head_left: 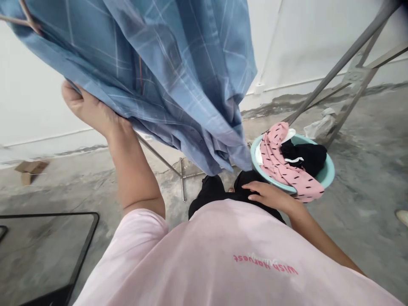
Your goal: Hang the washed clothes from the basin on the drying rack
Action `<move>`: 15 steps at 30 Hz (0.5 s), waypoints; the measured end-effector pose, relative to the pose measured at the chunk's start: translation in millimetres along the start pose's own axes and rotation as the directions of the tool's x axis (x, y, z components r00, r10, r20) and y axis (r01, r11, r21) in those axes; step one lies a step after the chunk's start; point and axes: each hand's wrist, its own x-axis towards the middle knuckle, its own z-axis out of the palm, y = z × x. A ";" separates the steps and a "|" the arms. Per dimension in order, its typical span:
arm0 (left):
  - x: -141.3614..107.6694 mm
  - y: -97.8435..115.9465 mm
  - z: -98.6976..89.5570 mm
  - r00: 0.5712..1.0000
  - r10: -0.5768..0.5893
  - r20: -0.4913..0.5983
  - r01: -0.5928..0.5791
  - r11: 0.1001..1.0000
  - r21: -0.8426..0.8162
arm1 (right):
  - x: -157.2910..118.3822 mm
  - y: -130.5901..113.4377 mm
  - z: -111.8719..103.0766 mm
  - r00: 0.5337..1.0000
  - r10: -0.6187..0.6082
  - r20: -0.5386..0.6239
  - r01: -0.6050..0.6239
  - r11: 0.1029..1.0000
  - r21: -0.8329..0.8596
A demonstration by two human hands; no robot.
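A blue checked shirt (178, 85) hangs in loose folds across the upper view, its lower edge reaching down over my lap. My left hand (87, 106) is closed at the shirt's left edge, and the cloth hides part of its fingers. A thin copper-coloured hanger (28, 19) shows at the shirt's upper left corner. My right hand (264, 193) holds nothing; its fingers lie stretched out by my black trousers (210, 189), below the shirt's hem. Close beyond it stands a light blue basin (331, 170) with a pink garment with black dashes (277, 157) and black clothing (306, 157).
A grey metal frame (344, 55) slants up at the right, near a white plastic bag (320, 123). Thin metal legs (182, 182) stand under the shirt. A cardboard box (30, 170) and a black-edged frame (92, 229) are on the left. A white wall (32, 102) rises behind.
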 end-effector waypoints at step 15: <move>-131.1 -24.2 16.9 0.838 0.140 0.527 -0.200 0.978 0.058 | -18.1 17.8 -21.5 0.693 0.215 -0.688 -0.068 0.970 0.236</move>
